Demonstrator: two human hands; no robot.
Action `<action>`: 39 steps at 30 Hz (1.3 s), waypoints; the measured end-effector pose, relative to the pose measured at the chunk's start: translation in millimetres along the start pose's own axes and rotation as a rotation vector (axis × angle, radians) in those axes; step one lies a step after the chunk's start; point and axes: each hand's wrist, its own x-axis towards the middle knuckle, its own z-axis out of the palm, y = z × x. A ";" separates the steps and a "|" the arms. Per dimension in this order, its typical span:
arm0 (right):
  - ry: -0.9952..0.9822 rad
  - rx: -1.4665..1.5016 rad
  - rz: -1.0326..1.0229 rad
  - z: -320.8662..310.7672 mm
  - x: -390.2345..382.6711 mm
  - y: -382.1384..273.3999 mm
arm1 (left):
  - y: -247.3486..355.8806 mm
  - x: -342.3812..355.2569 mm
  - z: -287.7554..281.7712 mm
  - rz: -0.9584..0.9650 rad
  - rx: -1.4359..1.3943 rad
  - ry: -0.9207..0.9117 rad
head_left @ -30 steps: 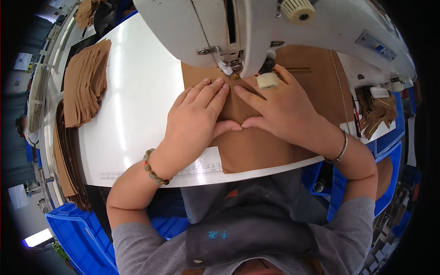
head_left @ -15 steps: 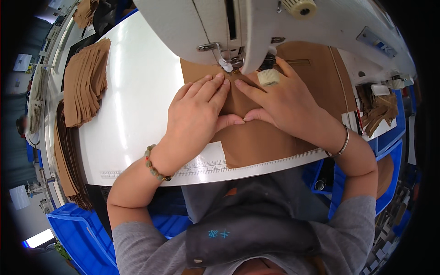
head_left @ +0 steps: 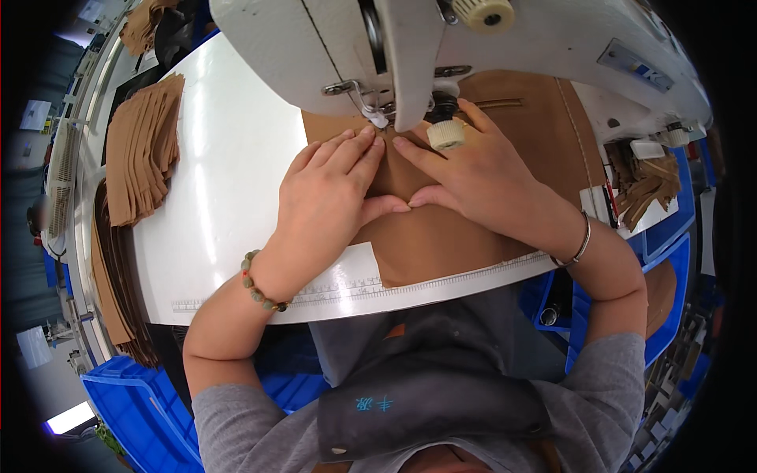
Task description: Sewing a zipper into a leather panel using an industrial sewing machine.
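Observation:
A brown fabric panel point(head_left: 465, 244) lies on the white table under the head of a sewing machine point(head_left: 520, 47). My left hand point(head_left: 327, 185) rests flat on its left part, fingers stretched toward the presser foot point(head_left: 381, 118). From the other side my right hand point(head_left: 481, 169) presses on the same panel, its fingers spread and partly behind a cream knob point(head_left: 446, 134). Both thumbs point inward and their tips almost meet. The cloth between the hands is slightly raised in a fold. The needle point is too small to make out.
Brown cut pieces point(head_left: 142, 150) are stacked at the table's left, with more hanging pieces point(head_left: 114, 276) below. A printed ruler point(head_left: 331, 292) runs along the near edge. Brown scraps point(head_left: 650, 185) lie at the right. Blue bins point(head_left: 142, 402) stand beneath the table on both sides.
The view has shifted a little, so the machine, cloth and hands all appear slightly farther left. Both hands keep the same pose on the fabric.

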 end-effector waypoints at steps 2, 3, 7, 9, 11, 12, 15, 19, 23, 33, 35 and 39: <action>0.010 -0.003 -0.004 1.7 -0.8 0.5 | 0.2 0.0 -0.4 -0.005 0.005 -0.004; 0.013 0.003 -0.005 2.3 -1.0 0.7 | 0.2 0.1 -0.7 -0.009 0.002 -0.017; 0.013 0.023 0.006 2.9 0.0 1.6 | -1.3 2.4 -0.2 -0.004 0.007 0.017; 0.016 0.022 0.002 2.4 0.7 1.2 | -1.6 2.8 -0.1 0.002 0.017 0.021; 0.016 0.023 -0.001 2.0 0.8 1.0 | -1.7 2.7 -0.2 0.001 0.010 0.019; 0.016 0.026 0.004 1.8 0.4 1.2 | -1.6 2.5 -0.2 0.000 0.001 0.017; 0.018 0.033 0.006 2.9 -1.3 1.9 | -1.5 1.8 0.1 -0.008 -0.006 0.016; 0.007 0.039 0.015 4.6 -0.1 0.3 | -2.5 2.2 0.8 0.000 0.001 0.018; 0.024 0.068 0.028 -6.4 6.0 3.4 | -3.2 3.2 1.4 -0.001 0.005 0.028; 0.514 0.129 0.281 -27.3 20.1 46.0 | -4.0 1.8 4.4 0.005 0.014 0.058; 0.494 0.151 0.301 -24.1 19.7 45.4 | -4.2 1.8 4.5 0.007 0.013 0.065; 0.510 0.196 0.296 -21.5 18.3 44.4 | -3.4 0.8 3.7 0.007 0.019 0.044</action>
